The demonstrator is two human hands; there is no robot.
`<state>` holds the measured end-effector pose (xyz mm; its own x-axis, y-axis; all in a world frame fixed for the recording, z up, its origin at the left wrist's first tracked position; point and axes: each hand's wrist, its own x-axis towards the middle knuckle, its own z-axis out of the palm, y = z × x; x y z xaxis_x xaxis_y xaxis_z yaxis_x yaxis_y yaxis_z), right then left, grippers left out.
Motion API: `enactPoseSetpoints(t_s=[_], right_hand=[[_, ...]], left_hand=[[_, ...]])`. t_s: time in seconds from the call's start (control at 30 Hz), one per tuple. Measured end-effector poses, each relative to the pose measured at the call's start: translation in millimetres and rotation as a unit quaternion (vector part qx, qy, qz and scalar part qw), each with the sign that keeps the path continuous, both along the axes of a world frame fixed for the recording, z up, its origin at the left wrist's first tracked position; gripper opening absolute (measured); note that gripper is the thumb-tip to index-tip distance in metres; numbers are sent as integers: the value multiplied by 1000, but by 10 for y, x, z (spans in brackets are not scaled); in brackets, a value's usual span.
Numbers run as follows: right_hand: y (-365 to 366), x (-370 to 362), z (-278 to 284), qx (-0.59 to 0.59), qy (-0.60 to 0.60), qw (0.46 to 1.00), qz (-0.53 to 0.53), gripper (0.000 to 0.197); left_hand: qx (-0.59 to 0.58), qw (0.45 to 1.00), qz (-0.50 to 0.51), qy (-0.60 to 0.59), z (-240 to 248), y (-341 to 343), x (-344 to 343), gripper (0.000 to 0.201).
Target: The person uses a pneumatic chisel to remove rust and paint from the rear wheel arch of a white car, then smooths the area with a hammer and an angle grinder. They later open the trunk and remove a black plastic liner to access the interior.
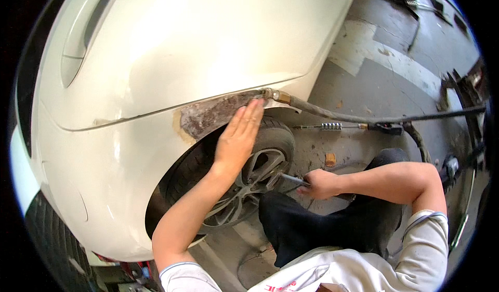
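My left hand [239, 136] lies flat with outstretched fingers over a bare, sanded patch [208, 115] on a white car's panel [130, 157], just above the wheel arch. By the fingertips, a thick cable's brass-coloured end [275, 95] meets the panel edge. Lower right, my right hand [319, 184] is closed round a tool with a slim grey shaft [295, 179]. This shaft points left toward the wheel [244, 188]; its far end blends with the spokes, so its kind is unclear.
The thick dark cable [353, 119] runs off to the right. Beneath it on the floor lies a slide-hammer-like puller [332, 127] with a black handle. A small orange block [330, 160] sits near my knee. Dark metal parts [426, 1] lie at the upper right.
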<state>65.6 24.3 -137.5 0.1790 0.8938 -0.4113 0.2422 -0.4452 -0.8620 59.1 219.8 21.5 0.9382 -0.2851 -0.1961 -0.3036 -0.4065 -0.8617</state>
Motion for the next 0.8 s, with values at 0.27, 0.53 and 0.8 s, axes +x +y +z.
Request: enactPoseSetpoints(t_s=[0.27,0.53,0.8], right_hand=[[-41,320,355,285,-120,943,-127,31],[672,-80,1049,539,35,789,-294,20],[1089,-306,1131,515,132,745,-402,35]], left_hand=[[-62,992,15,-106,591,232,-727,58],[-51,942,67,-326,1411,791,-1934,72],[-58,921,35,-383,1335,903,-2037,80]])
